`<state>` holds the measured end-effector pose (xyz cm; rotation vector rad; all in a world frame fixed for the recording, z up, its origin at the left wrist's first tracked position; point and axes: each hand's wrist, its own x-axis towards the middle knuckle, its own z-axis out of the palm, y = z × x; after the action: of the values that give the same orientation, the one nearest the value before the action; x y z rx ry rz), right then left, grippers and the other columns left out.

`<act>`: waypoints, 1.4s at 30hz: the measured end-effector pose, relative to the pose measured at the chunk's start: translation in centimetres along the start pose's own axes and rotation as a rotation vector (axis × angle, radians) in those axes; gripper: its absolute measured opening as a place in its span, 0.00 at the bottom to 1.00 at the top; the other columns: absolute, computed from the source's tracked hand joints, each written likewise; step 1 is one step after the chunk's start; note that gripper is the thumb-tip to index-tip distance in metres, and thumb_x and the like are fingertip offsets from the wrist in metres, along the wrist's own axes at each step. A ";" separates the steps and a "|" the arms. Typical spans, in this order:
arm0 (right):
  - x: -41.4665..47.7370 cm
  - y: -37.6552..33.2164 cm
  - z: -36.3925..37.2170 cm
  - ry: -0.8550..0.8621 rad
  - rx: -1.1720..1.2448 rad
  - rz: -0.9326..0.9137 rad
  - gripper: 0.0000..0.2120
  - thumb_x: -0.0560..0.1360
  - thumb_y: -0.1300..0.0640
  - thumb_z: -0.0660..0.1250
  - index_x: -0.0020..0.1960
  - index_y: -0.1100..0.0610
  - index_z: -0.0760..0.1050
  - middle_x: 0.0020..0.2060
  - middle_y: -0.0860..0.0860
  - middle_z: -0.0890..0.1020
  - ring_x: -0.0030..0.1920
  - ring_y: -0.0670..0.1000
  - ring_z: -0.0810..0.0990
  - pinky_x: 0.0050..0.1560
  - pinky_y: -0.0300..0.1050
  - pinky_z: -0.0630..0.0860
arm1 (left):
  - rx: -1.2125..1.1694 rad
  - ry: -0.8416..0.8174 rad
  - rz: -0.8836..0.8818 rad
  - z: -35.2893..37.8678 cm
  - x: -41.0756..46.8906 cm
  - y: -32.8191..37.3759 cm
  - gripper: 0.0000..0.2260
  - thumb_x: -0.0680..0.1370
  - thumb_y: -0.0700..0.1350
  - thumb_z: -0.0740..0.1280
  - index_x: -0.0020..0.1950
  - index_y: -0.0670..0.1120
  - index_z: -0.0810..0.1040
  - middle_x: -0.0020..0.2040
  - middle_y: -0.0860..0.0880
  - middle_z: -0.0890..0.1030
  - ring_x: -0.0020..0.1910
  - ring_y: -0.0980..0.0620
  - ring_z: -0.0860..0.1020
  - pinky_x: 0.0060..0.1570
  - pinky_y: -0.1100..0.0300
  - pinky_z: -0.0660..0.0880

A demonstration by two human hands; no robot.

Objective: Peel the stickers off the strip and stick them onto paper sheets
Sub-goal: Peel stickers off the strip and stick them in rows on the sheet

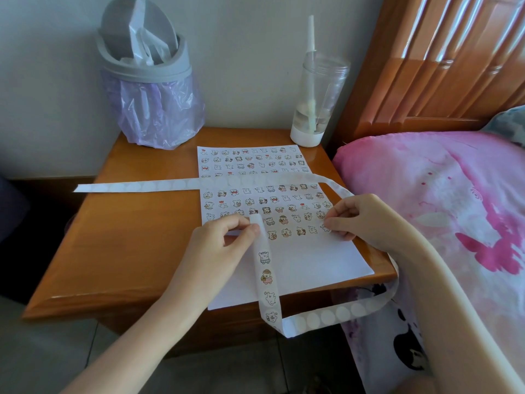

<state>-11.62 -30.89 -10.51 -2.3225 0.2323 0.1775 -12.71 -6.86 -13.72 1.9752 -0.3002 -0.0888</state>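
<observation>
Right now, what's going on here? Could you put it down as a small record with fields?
surface: wooden nightstand
work: paper sheet, rows of bear stickers, near part bare
left: left hand pinches the sticker strip, four stickers showing on it
right: right hand pinches a sticker at the end of the nearest row
behind: trash bin, clear tumbler with straw

Two hands [218, 240] [360, 220], one strip [265, 268], one paper sheet [306, 265], one bin [147, 69], one bottle [318, 103].

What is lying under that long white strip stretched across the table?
The paper sheet and the wooden nightstand. The strip hides part of a sticker row there.
</observation>
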 end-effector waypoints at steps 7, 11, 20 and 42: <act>0.1 0.2 0.2 0.018 -0.006 -0.019 0.01 0.72 0.60 0.71 0.42 0.57 0.80 0.38 0.51 0.83 0.34 0.47 0.80 0.36 0.34 0.78 | 0.009 0.003 0.009 0.0 0.1 0.1 0.06 0.77 0.49 0.64 0.42 0.53 0.79 0.46 0.63 0.81 0.49 0.71 0.75 0.41 0.81 0.67; 0.1 0.3 0.3 0.033 -0.035 -0.044 0.02 0.72 0.59 0.71 0.43 0.57 0.80 0.38 0.52 0.82 0.35 0.48 0.79 0.35 0.37 0.77 | 0.010 0.002 0.012 0.0 0.0 0.1 0.06 0.77 0.49 0.64 0.41 0.54 0.79 0.44 0.64 0.80 0.47 0.74 0.74 0.41 0.82 0.67; 0.2 0.6 0.2 0.050 -0.051 -0.050 0.09 0.69 0.54 0.74 0.44 0.55 0.76 0.31 0.50 0.79 0.32 0.48 0.75 0.34 0.41 0.73 | 0.036 0.007 0.025 0.1 -0.2 0.4 0.06 0.77 0.47 0.65 0.41 0.56 0.77 0.44 0.64 0.79 0.45 0.77 0.73 0.40 0.82 0.67; -3.6 -5.1 4.6 -0.019 0.171 -0.422 0.07 0.70 0.51 0.72 0.48 0.49 0.80 0.39 0.45 0.84 0.42 0.44 0.83 0.47 0.43 0.80 | -0.210 0.162 -0.014 -0.6 -0.2 1.4 0.08 0.77 0.48 0.64 0.43 0.48 0.82 0.39 0.53 0.84 0.42 0.58 0.81 0.47 0.61 0.76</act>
<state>-14.27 -23.66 -9.38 -2.1425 -0.2449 -0.0307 -12.98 -6.83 -12.20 1.7636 -0.1643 0.0305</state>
